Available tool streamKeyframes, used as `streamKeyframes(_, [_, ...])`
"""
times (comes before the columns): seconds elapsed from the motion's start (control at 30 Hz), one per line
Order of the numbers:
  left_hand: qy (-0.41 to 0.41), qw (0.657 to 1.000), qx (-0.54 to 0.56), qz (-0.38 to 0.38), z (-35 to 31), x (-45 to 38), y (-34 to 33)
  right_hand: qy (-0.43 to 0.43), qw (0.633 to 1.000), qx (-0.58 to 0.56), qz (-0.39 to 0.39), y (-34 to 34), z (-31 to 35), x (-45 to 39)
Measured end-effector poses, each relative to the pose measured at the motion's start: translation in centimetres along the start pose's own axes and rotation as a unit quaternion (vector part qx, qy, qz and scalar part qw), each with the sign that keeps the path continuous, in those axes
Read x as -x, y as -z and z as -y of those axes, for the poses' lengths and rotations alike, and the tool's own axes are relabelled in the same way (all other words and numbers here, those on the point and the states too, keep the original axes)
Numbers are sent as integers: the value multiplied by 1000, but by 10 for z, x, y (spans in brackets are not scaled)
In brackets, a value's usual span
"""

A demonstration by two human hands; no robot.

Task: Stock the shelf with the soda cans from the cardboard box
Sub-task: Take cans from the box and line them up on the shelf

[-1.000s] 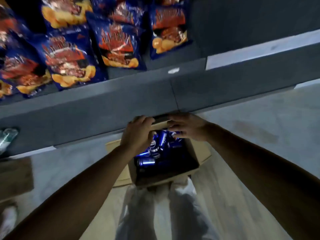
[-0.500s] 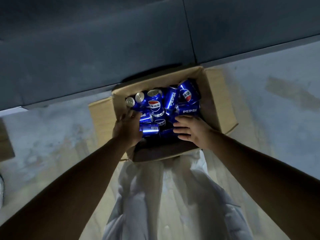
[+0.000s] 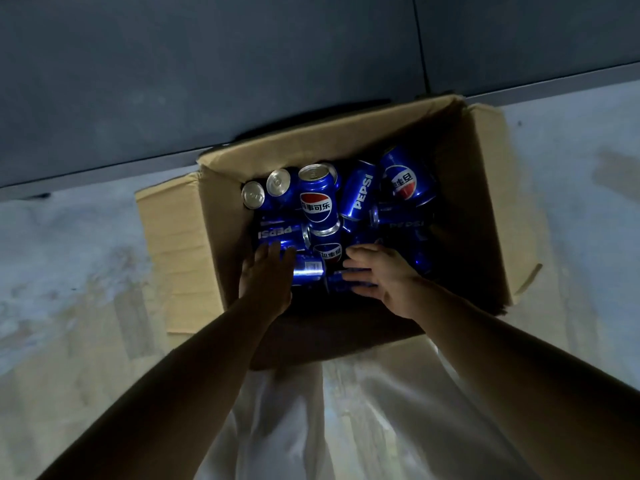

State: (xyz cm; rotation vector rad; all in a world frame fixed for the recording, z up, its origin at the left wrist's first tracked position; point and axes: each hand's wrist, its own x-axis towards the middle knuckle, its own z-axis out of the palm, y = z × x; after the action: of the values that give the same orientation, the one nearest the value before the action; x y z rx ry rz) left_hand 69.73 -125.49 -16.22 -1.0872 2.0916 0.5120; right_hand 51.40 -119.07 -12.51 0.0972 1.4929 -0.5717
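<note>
An open cardboard box (image 3: 481, 188) stands on the floor against the shelf base. Several blue soda cans lie jumbled inside it; one (image 3: 316, 199) faces up with its logo showing. My left hand (image 3: 265, 278) reaches into the box, fingers spread over a lying can (image 3: 308, 268) at the near left. My right hand (image 3: 381, 275) is also inside, fingers apart, resting on a dark can (image 3: 337, 284) at the near middle. Neither hand is closed around a can.
The dark grey base panel of the shelf (image 3: 242, 81) runs across the top. Pale floor (image 3: 69, 271) lies on both sides of the box. Its left flap (image 3: 169, 237) lies flat outward. My light trousers (image 3: 329, 427) fill the bottom.
The view dropped from the snack bags on the shelf down to the box. Both hands moved from the box's far rim down into it, onto the cans.
</note>
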Motion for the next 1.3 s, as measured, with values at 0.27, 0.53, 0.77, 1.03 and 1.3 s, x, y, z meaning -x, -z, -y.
streamKeyframes(0.27, [47, 997, 56, 34, 2, -32, -34, 3, 1000, -2, -6, -6, -16, -34])
streamKeyframes(0.53, [29, 996, 87, 16, 8, -36, -38, 13, 1000, 10, -15, -5, -15, -29])
streamKeyframes(0.77, [33, 967, 252, 13, 17, -7, -20, 11, 999, -7, -32, -6, -8, 1])
streamKeyframes(1.03, [-4, 864, 502, -22, 17, 57, 62, 13, 999, -21, -48, -18, 25, 80])
streamKeyframes(1.3, [-54, 739, 671, -38, 28, 149, 186, 84, 994, -66, -24, -29, 93, 191])
